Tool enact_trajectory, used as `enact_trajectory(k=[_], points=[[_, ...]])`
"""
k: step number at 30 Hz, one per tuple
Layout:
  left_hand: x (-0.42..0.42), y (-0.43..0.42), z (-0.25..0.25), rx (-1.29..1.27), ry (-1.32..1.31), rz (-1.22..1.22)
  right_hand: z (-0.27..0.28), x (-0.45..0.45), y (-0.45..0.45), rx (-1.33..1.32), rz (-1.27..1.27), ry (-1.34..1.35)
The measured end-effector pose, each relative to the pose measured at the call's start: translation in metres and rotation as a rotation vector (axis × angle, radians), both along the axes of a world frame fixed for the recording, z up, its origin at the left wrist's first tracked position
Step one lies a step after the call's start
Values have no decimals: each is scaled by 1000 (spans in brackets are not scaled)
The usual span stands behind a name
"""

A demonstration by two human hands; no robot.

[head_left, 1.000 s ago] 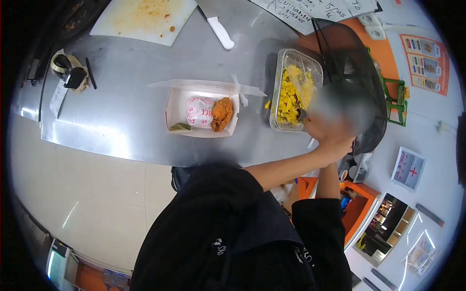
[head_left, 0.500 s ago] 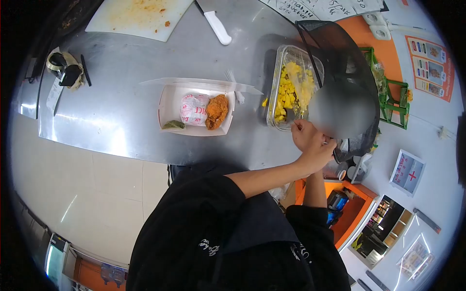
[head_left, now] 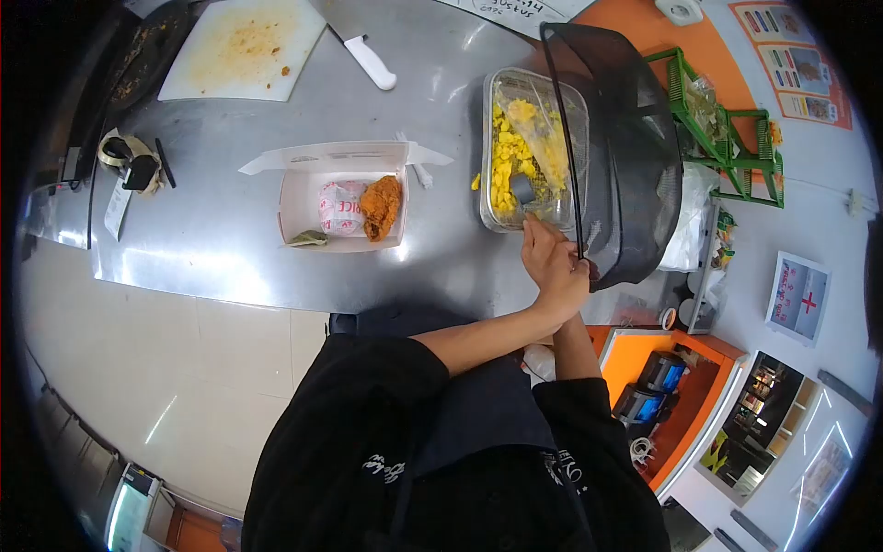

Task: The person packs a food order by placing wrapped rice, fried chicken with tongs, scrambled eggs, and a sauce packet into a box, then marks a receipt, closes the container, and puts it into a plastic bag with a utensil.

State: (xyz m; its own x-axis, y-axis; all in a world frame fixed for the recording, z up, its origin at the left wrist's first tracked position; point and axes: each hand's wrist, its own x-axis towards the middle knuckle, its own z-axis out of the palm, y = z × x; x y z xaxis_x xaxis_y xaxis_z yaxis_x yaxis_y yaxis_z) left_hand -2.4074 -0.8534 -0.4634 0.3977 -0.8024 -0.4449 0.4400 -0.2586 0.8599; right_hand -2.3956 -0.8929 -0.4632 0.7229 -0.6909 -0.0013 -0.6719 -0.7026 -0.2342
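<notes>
My left hand (head_left: 568,289) is closed on the lower rim of a black mesh cover (head_left: 635,156), its forearm crossing over my right one. Just beyond it, my right hand (head_left: 544,245) pinches the handle of a spoon, partly hidden by the fingers. The grey spoon head (head_left: 522,189) rests among yellow pieces (head_left: 506,156) in a clear rectangular container (head_left: 487,175). To the left stands an open cardboard box (head_left: 296,198) holding a wrapped rice portion (head_left: 341,208), a piece of fried chicken (head_left: 381,208) and a small green item (head_left: 307,238).
A stained cutting board (head_left: 207,55) and a white-handled knife (head_left: 372,63) lie at the back of the metal table (head_left: 230,166). A plastic fork (head_left: 418,164) lies by the box. Green racks (head_left: 740,166) stand at the right. At the left is a tape dispenser (head_left: 138,170).
The blur over the mesh cover is gone. The cover has swung left over the container's right side, and both hands have moved left with it. The spoon head now shows clearly. The view has shifted.
</notes>
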Motion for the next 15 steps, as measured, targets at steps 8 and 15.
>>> enact_trajectory(k=[8, 15], points=[[63, 17, 106, 204, -234, -97, -27, -8, 20, -86, -98, -153], [-2, -4, 52, 182, 161, -107, -23, -6, 17, -96, -161, -292]])
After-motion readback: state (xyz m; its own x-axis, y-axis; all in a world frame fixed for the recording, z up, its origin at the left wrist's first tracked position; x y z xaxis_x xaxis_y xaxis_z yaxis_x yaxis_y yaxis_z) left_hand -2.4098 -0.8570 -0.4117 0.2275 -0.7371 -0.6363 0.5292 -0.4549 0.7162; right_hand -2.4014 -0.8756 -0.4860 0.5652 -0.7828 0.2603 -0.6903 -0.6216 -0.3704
